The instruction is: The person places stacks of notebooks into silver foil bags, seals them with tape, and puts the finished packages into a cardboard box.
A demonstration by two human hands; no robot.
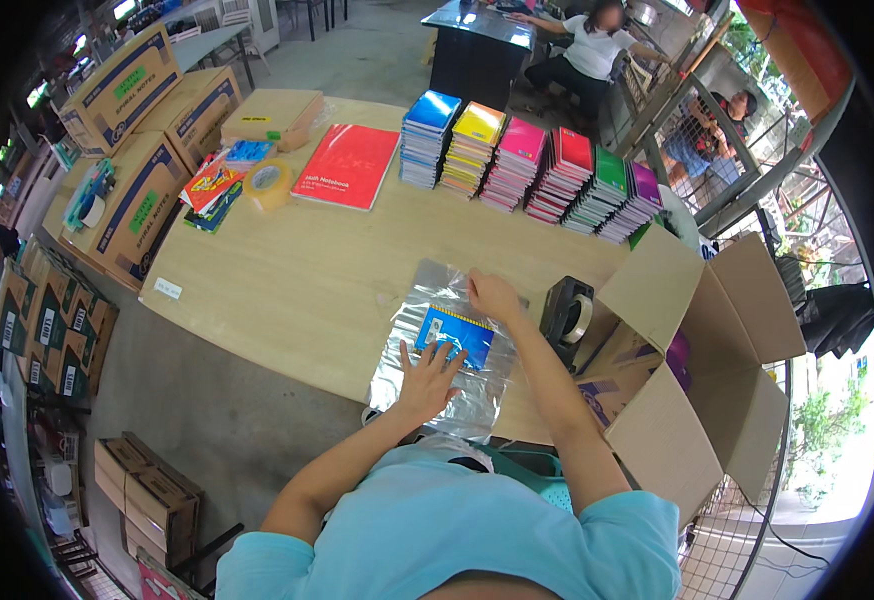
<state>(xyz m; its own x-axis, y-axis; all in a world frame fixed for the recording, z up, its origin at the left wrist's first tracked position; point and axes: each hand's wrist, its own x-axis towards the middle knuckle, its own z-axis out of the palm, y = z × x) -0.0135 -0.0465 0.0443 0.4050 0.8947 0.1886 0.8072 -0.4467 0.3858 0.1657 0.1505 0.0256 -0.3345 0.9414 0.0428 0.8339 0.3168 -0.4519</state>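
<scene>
A small blue spiral notebook (454,334) lies inside a clear plastic bag (435,290) on the wooden table (297,270), right in front of me. My left hand (427,380) rests flat, fingers spread, on the near part of the bag, touching the notebook's lower edge. At the bag's far edge my right hand (494,296) presses or pinches the plastic; whether it grips it I cannot tell.
A black tape dispenser (566,315) stands right of the bag. An open cardboard box (697,350) sits at the table's right end. Stacks of coloured notebooks (527,165) line the far edge, with a red notebook (348,165), tape roll (269,182) and cartons (137,205) at left. People sit beyond.
</scene>
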